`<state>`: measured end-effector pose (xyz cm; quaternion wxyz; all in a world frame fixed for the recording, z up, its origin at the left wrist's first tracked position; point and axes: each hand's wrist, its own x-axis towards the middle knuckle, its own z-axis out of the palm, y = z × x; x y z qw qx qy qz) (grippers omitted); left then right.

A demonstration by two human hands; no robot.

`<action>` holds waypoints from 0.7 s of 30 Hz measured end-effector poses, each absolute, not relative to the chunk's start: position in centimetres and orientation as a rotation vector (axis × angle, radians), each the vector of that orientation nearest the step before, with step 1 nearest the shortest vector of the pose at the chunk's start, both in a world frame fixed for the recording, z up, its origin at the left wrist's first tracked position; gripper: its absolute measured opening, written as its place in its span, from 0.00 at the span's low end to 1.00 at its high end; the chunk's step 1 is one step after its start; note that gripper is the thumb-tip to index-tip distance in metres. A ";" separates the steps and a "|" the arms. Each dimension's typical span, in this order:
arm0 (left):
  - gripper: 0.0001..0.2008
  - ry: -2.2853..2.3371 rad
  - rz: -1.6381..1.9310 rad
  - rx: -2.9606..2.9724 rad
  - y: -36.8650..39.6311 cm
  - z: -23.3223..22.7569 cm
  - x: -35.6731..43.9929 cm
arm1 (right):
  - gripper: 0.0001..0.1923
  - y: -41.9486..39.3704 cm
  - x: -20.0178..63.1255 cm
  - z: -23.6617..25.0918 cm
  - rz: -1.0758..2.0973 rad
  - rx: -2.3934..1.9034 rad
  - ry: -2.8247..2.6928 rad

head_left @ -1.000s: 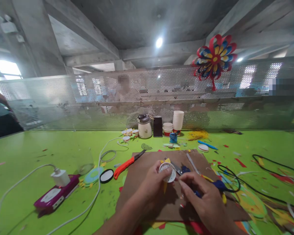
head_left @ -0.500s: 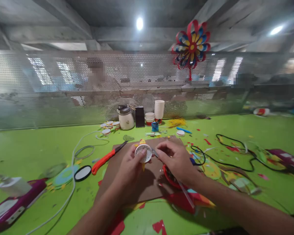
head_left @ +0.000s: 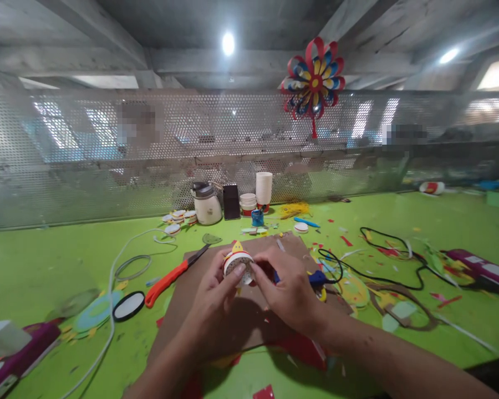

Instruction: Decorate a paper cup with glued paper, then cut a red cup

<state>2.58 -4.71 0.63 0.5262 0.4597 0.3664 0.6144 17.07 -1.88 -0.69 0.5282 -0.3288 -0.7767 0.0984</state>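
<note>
Over the brown cardboard (head_left: 216,327), my left hand (head_left: 210,285) grips a cut-down paper cup base (head_left: 238,269). Its round face is white with dark speckles, and its rim carries a red line. Yellow pointed paper pieces (head_left: 238,247) stick up from the rim, and a bit of yellow shows below it. My left thumb lies across the face. From the right side, my right hand (head_left: 289,285) pinches the edge of the same cup base between thumb and fingers. Its fingertips are partly hidden behind the rim.
An orange-handled utility knife (head_left: 170,280) lies left of the cardboard, beside a black-rimmed disc (head_left: 128,306). A glue gun (head_left: 316,279) with a black cord is partly behind my right hand. Farther back stand a jug (head_left: 207,205), a phone (head_left: 232,202) and stacked paper cups (head_left: 264,188).
My right hand has moved in to the cup base and now touches its edge. The cup base has tilted, so its yellow pieces show more. The whole view has shifted slightly.
</note>
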 end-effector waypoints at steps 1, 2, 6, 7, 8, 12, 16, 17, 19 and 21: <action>0.12 0.877 1.465 1.093 -4.8 0.6 2.6 | 0.05 -1.9 17.1 -0.7 0.211 -0.781 -1.859; 0.11 0.875 1.459 1.091 -4.8 0.6 2.5 | 0.05 -1.9 17.1 -0.8 0.197 -0.777 -1.860; 0.09 0.835 1.430 1.092 -4.8 0.5 2.6 | 0.05 -2.0 17.2 -0.8 0.280 -0.783 -1.833; 0.10 0.833 1.436 1.093 -4.8 0.5 2.6 | 0.05 -2.1 17.2 -0.8 0.337 -0.784 -1.810; 0.10 0.838 1.441 1.097 -4.8 0.5 2.7 | 0.05 -2.1 17.2 -0.8 0.399 -0.780 -1.786; 0.11 0.865 1.376 1.118 -5.3 0.6 2.7 | 0.05 -2.1 17.4 -0.8 0.547 -0.770 -1.727; 0.11 0.842 1.329 1.162 -5.5 0.2 2.5 | 0.05 -2.2 17.7 -1.0 0.548 -0.826 -1.721; 0.11 0.825 1.331 1.170 -5.4 0.1 2.4 | 0.05 -2.2 17.7 -1.1 0.553 -0.835 -1.719; 0.11 0.808 1.318 1.191 -5.3 -0.2 2.3 | 0.05 -2.2 17.8 -1.2 0.575 -0.839 -1.710; 0.12 0.830 1.276 1.214 -5.1 -0.2 2.2 | 0.06 -2.2 17.8 -1.3 0.594 -0.839 -1.694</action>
